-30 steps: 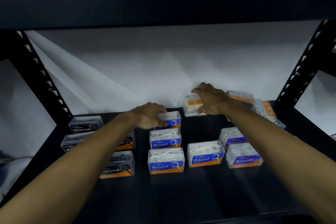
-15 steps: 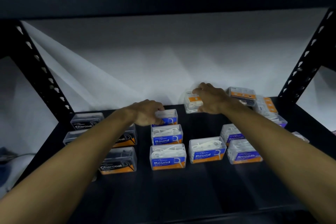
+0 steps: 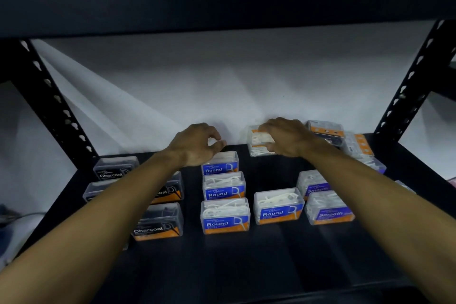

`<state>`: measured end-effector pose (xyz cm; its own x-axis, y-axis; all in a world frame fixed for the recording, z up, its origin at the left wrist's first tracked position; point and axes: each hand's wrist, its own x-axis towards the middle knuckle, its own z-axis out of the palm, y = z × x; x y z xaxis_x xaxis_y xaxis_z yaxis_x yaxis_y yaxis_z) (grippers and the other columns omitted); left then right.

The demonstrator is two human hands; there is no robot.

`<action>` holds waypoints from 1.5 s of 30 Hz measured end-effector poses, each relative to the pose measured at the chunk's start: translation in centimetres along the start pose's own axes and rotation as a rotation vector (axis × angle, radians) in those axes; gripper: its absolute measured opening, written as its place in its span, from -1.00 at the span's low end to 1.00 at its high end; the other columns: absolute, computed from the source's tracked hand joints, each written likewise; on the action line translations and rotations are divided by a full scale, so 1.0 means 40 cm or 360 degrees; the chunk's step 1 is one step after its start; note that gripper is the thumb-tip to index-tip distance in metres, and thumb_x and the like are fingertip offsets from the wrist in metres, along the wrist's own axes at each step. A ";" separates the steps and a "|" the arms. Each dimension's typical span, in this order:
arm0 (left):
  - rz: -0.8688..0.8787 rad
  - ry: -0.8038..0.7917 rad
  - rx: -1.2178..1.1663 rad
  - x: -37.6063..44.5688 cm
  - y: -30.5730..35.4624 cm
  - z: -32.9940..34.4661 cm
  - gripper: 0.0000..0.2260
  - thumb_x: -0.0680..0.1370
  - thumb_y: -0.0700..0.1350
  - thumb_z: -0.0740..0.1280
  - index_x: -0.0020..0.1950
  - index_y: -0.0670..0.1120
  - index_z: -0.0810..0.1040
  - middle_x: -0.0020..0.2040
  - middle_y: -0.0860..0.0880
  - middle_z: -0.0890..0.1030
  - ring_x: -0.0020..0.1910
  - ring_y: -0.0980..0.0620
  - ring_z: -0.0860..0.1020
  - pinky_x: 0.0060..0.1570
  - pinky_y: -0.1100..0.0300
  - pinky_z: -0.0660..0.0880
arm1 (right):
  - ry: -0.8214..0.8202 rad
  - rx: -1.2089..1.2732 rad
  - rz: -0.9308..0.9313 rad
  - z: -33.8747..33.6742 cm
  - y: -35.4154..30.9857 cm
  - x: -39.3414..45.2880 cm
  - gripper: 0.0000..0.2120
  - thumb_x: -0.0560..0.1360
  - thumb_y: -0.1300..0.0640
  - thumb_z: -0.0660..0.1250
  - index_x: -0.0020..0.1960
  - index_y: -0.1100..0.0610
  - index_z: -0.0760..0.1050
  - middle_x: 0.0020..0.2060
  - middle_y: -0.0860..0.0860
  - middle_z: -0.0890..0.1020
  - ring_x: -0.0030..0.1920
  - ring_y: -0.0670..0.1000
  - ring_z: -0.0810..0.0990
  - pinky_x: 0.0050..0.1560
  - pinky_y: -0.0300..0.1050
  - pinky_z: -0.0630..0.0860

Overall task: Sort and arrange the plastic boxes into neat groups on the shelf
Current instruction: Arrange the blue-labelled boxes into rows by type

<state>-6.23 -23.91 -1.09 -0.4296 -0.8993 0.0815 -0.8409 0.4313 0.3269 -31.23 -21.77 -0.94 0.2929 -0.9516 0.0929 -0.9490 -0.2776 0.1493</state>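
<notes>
shelf (image 3: 271,261): dark board in a black rack, with another dark board overhead and a white wall (image 3: 222,86) behind.
posts: two slanted black uprights with keyhole slots, left post (image 3: 49,96) and right post (image 3: 414,76).
left arm (image 3: 103,217): bare, reaches in from the lower left and crosses over the charcoal boxes.
right arm (image 3: 370,195): bare, reaches in from the lower right over the smooth boxes.
charcoal boxes (image 3: 158,222): dark-filled clear boxes at the left, four by my count, partly hidden under the left arm.
round boxes (image 3: 225,216): three with blue and orange labels in a front-to-back column at the middle, and a fourth just to the right of the front one.
smooth boxes (image 3: 329,208): two at the right, one behind the other, purple labels.
loose boxes (image 3: 325,132): an untidy cluster at the back right corner, orange-labelled, some tilted.
right hand (image 3: 286,137): fingers curled round a clear box (image 3: 255,142) at the back, near the wall; it may sit on another box, but blur hides this.
left hand (image 3: 197,145): above the rear round box, fingers loosely curled with thumb near fingertips, nothing in its grip.
</notes>
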 end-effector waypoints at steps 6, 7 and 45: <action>0.0143 0.0032 0.0206 0.061 0.085 0.019 -0.72 0.59 0.05 0.28 0.24 -0.03 0.56 0.22 0.00 0.60 0.11 -0.01 0.56 0.13 0.08 0.52 | 0.0160 0.0240 0.0176 -0.048 0.034 -0.050 -0.54 0.52 -0.07 0.25 0.37 0.07 0.32 0.25 0.08 0.53 0.17 0.15 0.51 0.06 -0.01 0.42; 0.0162 -0.0005 0.0264 0.074 0.100 0.026 -0.70 0.59 0.06 0.29 0.26 -0.03 0.54 0.22 0.00 0.60 0.11 -0.01 0.56 0.12 0.08 0.52 | 0.0162 0.0282 0.0226 -0.061 0.044 -0.063 -0.55 0.53 -0.07 0.25 0.36 0.07 0.32 0.25 0.09 0.53 0.18 0.16 0.51 0.06 -0.01 0.42; -0.0162 -0.0157 -0.1191 0.129 0.204 0.035 -0.83 0.65 -0.13 0.11 0.04 -0.14 0.47 -0.05 -0.19 0.60 -0.20 -0.07 0.62 -0.16 0.01 0.58 | 0.0018 0.1071 0.0503 -0.087 0.201 -0.210 -0.67 0.59 -0.04 0.16 0.29 0.05 0.39 0.00 -0.02 0.55 -0.08 -0.03 0.57 -0.11 -0.13 0.47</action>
<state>-15.77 -24.94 0.70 -0.4188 -0.9063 -0.0566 -0.4457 0.1509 0.8824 -40.92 -15.53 2.89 -0.0080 -0.9991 0.0419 -0.8533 -0.0151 -0.5212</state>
